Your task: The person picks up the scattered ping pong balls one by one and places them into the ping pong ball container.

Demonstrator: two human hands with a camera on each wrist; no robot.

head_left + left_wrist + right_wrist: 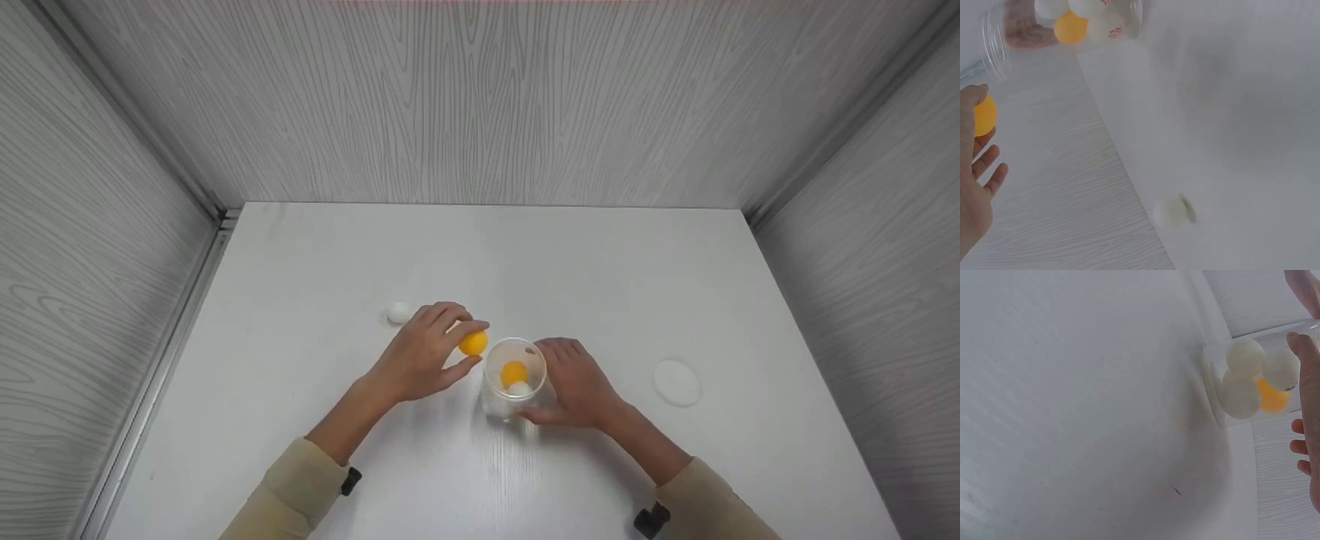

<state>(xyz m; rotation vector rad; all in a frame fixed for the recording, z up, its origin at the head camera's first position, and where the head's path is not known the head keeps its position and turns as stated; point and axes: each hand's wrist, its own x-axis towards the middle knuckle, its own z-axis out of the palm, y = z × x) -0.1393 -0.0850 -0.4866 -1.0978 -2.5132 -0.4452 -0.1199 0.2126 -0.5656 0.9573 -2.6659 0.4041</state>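
Between the thumb and fingers of my left hand [425,351] is an orange ping-pong ball [473,343], pinched just left of the mouth of a clear plastic jar [495,401]. My right hand [576,382] holds that jar from the right side, thumb in front and fingers behind. The jar stands upright on the table. Inside it lie several white ping-pong balls [1245,357] and one orange ball [1273,396], piled at the bottom; some white ones carry red print in the left wrist view.
A loose white ball [400,312] lies on the white table [315,255] just beyond my left hand. To the right of my right hand is a flat, round, whitish lid [677,382]. Grey wood-grain panels [480,105] enclose the table at the back and sides.
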